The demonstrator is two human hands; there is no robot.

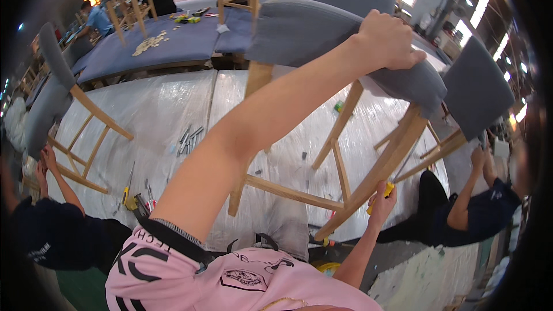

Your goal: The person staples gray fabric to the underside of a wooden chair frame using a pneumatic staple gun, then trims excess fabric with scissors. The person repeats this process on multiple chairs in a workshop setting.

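Note:
A chair (368,178) with pale wooden legs and grey upholstery stands tilted before me. My left arm reaches across it, and my left hand (387,40) is closed over the top edge of its grey padded part (311,29). Lower down on the right, beside one wooden leg, my right hand (382,198) is closed around the yellow handle of a screwdriver (389,190). Its thin shaft slants up toward the padded part; I cannot make out where the tip rests.
Plastic film covers the worktable (167,98). Bolts (190,140), another screwdriver (128,187) and pliers (151,198) lie on it. A person at left handles another chair (49,103); one at right works by a further chair (478,89). Behind, a blue padded table (150,55) holds pale discs (151,43).

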